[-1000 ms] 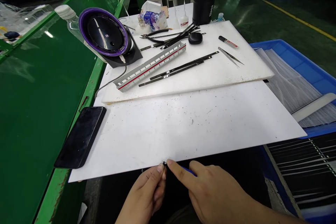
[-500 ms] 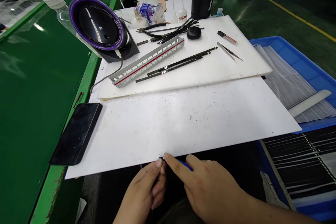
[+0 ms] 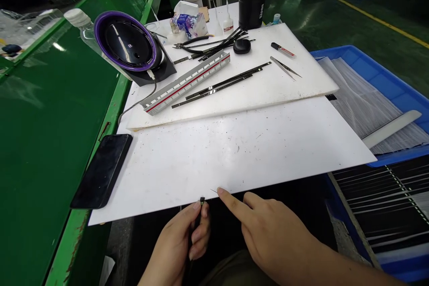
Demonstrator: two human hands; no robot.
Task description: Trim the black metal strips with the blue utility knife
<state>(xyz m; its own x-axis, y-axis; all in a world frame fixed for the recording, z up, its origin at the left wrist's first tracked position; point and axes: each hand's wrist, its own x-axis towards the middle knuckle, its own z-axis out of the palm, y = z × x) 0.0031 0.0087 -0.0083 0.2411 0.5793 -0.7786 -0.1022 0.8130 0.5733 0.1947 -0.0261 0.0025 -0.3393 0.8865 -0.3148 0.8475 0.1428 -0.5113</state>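
At the near edge of the white board (image 3: pixel 248 147), my left hand (image 3: pixel 182 237) pinches a thin dark strip (image 3: pixel 202 199) between thumb and fingers, its small end sticking up. To the right of it, my right hand (image 3: pixel 264 223) is closed round a tool whose thin pointed tip (image 3: pixel 213 191) shows beyond the index finger; its handle is hidden. The tip is apart from the strip. On the white foam slab (image 3: pixel 301 71) lie a grey slotted channel (image 3: pixel 189 82) with a red line, several dark strips (image 3: pixel 228 82), tweezers (image 3: pixel 286 68) and a marker (image 3: pixel 283 50).
A black phone (image 3: pixel 102 172) lies at the left edge. Behind it stand a purple-rimmed fan (image 3: pixel 127 42) and a plastic bottle (image 3: pixel 87 33). Pliers (image 3: pixel 192 46), a black case (image 3: pixel 241 46) and a black flask (image 3: pixel 252 0) are farther back. A blue crate (image 3: pixel 365 60) is at right.
The tool tip in my right hand has moved away from the strip, to the right. More of the strip's end shows above my left fingers. The whole view has shifted slightly.
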